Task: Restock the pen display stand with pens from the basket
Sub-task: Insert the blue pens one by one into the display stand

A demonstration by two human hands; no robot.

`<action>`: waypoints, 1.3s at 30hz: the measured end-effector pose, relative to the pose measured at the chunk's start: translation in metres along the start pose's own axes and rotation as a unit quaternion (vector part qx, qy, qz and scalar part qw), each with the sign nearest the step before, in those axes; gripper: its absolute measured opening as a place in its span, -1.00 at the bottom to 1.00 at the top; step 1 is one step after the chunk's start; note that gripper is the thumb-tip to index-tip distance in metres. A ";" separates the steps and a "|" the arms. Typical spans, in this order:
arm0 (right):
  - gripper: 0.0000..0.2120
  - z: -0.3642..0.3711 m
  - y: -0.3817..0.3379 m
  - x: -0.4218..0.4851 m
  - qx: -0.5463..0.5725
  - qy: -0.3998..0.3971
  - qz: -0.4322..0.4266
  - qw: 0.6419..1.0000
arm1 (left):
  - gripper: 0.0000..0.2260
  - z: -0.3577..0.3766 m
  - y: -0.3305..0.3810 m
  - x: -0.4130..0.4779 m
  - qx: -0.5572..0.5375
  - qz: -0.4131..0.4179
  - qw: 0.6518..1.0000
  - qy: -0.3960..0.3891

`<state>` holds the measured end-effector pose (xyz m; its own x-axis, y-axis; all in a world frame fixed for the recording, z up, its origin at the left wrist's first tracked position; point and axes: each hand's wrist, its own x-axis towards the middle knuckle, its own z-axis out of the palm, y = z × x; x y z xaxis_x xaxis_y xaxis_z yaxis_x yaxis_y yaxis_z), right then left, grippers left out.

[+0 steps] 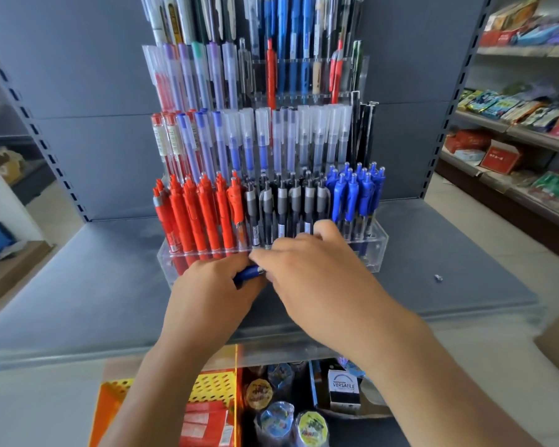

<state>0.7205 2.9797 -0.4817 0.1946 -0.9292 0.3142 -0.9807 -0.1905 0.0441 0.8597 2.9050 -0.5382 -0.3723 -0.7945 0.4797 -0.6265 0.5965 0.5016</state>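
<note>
A clear acrylic pen display stand [373,250] rises in tiers on the grey shelf. Its front row holds red pens [194,214], grey-black pens [291,204] and blue pens [355,191]. My left hand [212,291] is closed around a blue pen [247,274], held level just in front of the stand's base. My right hand [307,269] is beside it, its fingertips pinching the same pen's tip end and its fingers resting against the stand's front edge. An orange-yellow perforated basket [212,385] sits below the shelf, partly hidden by my arms.
The grey shelf [78,291] stretches to both sides of the stand. A small metal piece [438,278] lies on it at the right. Below are a red packet, round tape rolls [276,417] and a "Versatile" box [343,387]. Stocked shelves [513,124] stand to the right.
</note>
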 end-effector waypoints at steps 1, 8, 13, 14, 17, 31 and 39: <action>-0.82 0.001 -0.002 0.001 -0.002 -0.006 -0.006 1.000 | -0.94 0.000 0.000 0.000 -0.003 0.000 1.000 0.001; -0.85 -0.028 0.006 -0.005 0.012 0.017 0.015 1.000 | -0.71 0.000 -0.001 0.003 0.009 -0.076 0.997 0.001; -0.83 -0.059 0.026 -0.014 0.168 0.114 0.061 0.977 | -0.61 -0.001 0.001 0.002 0.007 -0.067 0.998 0.002; -0.85 -0.062 0.034 -0.016 0.201 0.152 0.079 0.964 | -0.59 -0.001 0.001 0.002 0.004 -0.069 0.998 0.006; -0.72 -0.064 0.059 -0.019 0.243 0.294 0.119 0.917 | -0.55 -0.001 0.002 0.002 0.003 -0.070 0.997 0.010; -0.29 -0.021 0.093 -0.013 0.356 0.366 0.200 0.837 | -0.55 0.000 0.001 0.002 -0.002 -0.065 0.998 0.012; -0.31 -0.008 0.087 -0.009 0.369 0.367 0.179 0.835 | -0.55 0.000 -0.001 0.002 -0.002 -0.059 0.998 0.013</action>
<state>0.6333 2.9742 -0.4727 -0.4381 -0.5754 0.6906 -0.6421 -0.3373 -0.6884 0.8593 2.9026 -0.5381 -0.2778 -0.8563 0.4355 -0.6630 0.4990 0.5581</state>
